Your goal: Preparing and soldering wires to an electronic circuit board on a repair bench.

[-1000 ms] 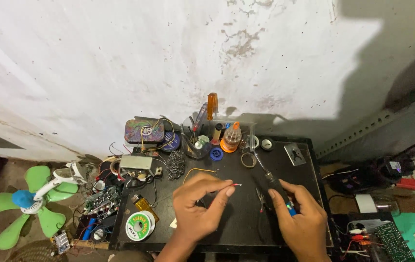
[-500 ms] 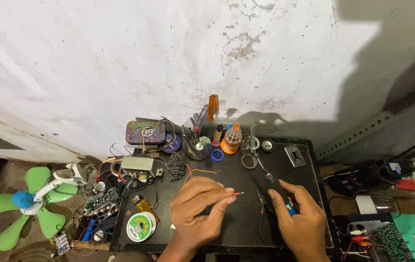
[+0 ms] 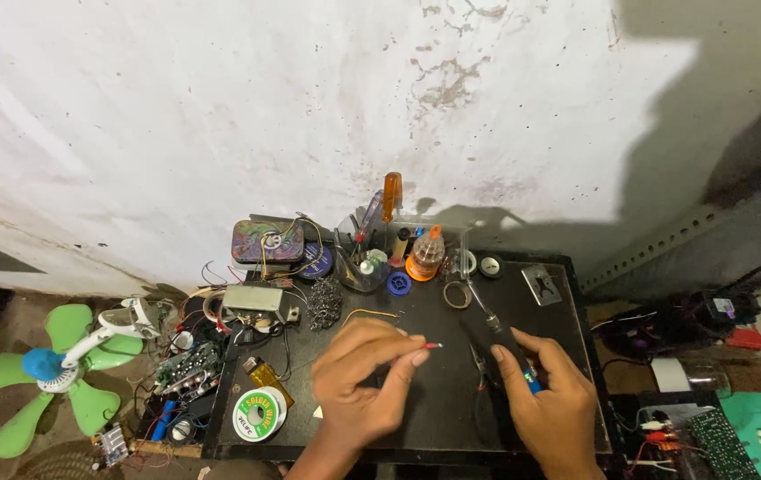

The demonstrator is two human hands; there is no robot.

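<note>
The left hand (image 3: 364,378) is seen drawn slightly toward the body compared with a second ago, and its fingers are pinched more tightly — the thin red-tipped wire (image 3: 429,345) is now held out past the fingertips rather than lying across them. The dark shape visible under the palm a second ago is now covered. The right hand (image 3: 551,404) is seen shifted only slightly on the black surface (image 3: 452,427) — its grip on the blue-handled tool (image 3: 532,384) looks much the same.
</note>
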